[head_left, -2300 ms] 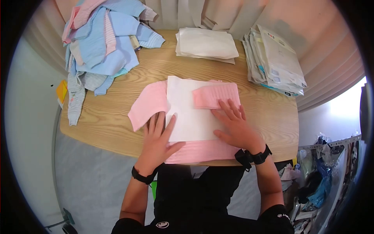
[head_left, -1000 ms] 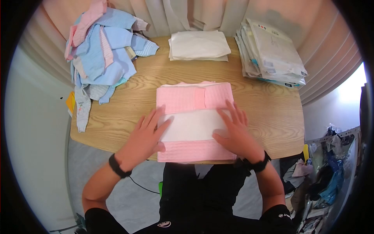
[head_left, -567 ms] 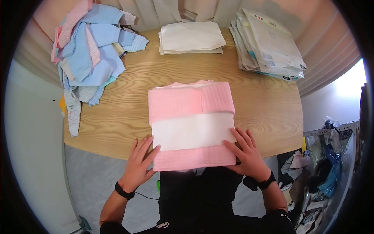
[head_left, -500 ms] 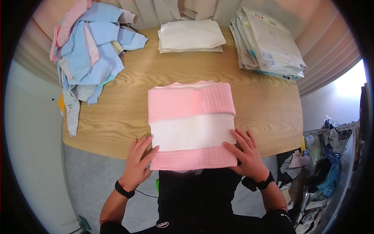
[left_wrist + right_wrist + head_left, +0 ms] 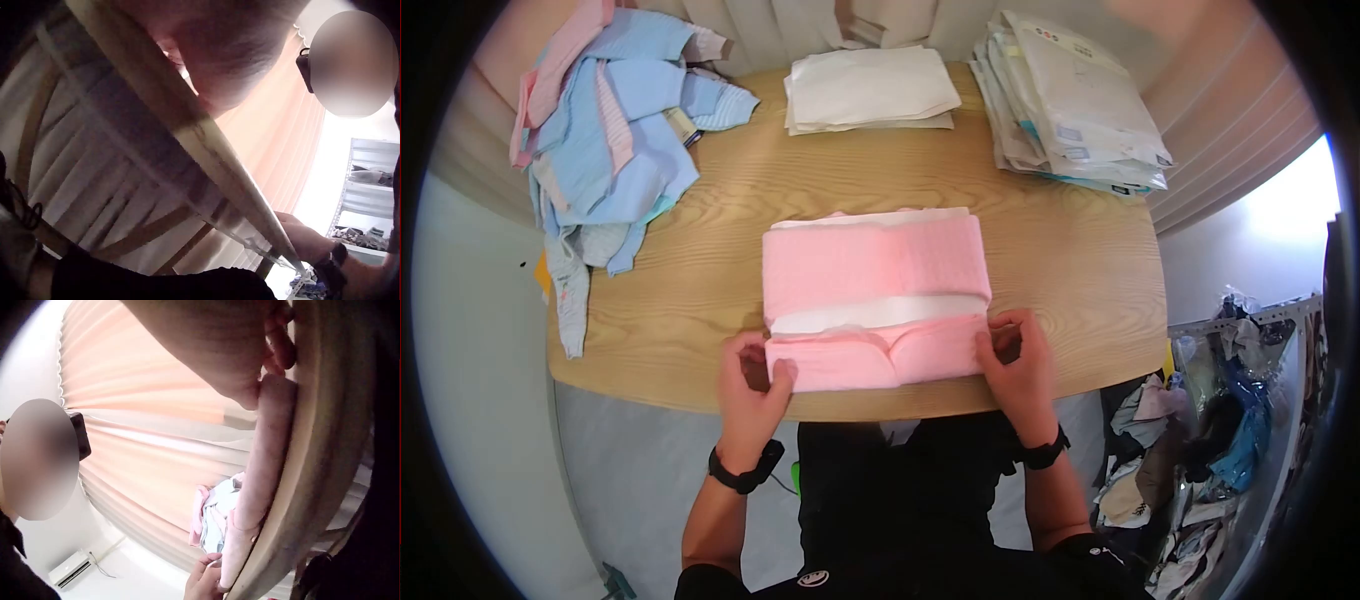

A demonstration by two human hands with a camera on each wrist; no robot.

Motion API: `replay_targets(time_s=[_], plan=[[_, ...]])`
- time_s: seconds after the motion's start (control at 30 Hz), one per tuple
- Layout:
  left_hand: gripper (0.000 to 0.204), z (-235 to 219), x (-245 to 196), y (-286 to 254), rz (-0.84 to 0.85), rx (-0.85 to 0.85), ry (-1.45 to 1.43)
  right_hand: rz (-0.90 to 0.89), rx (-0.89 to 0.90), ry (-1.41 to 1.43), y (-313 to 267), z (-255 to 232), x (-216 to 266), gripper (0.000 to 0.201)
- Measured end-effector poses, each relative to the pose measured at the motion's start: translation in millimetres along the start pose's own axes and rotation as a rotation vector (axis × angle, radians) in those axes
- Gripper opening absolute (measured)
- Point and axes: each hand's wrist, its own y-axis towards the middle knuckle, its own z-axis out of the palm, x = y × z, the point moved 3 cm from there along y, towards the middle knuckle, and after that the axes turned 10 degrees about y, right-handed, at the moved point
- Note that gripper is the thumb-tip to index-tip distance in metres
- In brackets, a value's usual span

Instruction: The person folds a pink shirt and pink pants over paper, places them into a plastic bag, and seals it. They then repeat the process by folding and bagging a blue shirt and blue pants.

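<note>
Pink garment (image 5: 875, 262): lies folded over white sheet (image 5: 850, 315), by middle of counter's (image 5: 1080, 300) near edge | left hand (image 5: 748, 395): pinches garment's near-left corner | right hand (image 5: 1022, 372): pinches near-right corner

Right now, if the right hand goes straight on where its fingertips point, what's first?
Most likely the folded pink garment, at its right end; the right hand seems to touch it with its thumb, though depth is unclear.

Head view: bright; white glare beside pleated pale-pink fabric curtain (image 5: 1230, 115); fisheye bowing, black corners. Left wrist: deep shadow below wood-grained worktop (image 5: 228, 172), upper right washed out.
</note>
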Motion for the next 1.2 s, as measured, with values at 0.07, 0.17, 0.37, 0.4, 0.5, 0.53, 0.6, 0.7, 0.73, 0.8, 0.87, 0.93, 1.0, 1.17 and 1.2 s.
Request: replay_targets(time_s=[0.07,0.17,0.37,0.4,0.5,0.53,0.6,0.7,0.73,0.8,0.87,0.93,1.0,1.17,1.2], plan=[[0.030,-2,2,0,0.086,-0.009,0.075,-0.039,-0.016,0.013,-3,-5,-1,0.021],[0.028,-8,-11,3,0.224,-0.055,0.252,-0.152,0.036,-0.046,-2,-1,2,0.023],[0.030,-11,-13,2,0.206,-0.069,0.214,-0.311,0.011,0.161,-8,-4,-5,0.026],[0.030,-13,-13,2,0.198,-0.095,0.232,-0.334,-0.008,0.133,-8,-6,-3,0.024],[0.033,-14,-12,0,0.191,-0.101,0.195,-0.352,-0.025,0.114,-9,-6,3,0.023],[0.035,-14,-11,0,0.201,-0.103,0.182,-0.343,-0.036,0.113,-10,-7,4,0.023],[0.036,-15,-12,0,0.216,-0.116,0.173,-0.360,-0.045,0.112,-11,-8,4,0.023],[0.034,-18,-7,-2,0.159,-0.094,0.138,-0.425,-0.121,0.093,-13,-8,2,0.022],[0.030,-15,6,-1,0.045,-0.050,-0.060,-0.473,-0.189,0.068,-16,-10,2,0.021],[0.024,-20,18,11,-0.182,0.093,-0.469,-0.570,-0.205,0.048,-29,-13,-2,0.019],[0.024,-41,22,33,-0.322,0.219,-0.544,-0.712,-0.204,0.044,-45,-10,3,0.015],[0.026,-64,29,58,-0.403,0.361,-0.448,-0.901,0.087,0.124,-55,8,21,0.018],[0.026,-90,46,101,-0.251,0.304,-0.132,-0.849,0.310,0.027,-65,38,40,0.040],[0.032,-170,42,237,0.274,-0.197,0.558,-0.679,0.466,-0.312,-60,78,60,0.046],[0.034,-186,35,260,0.325,-0.232,0.653,-0.687,0.460,-0.314,-60,80,60,0.046]])
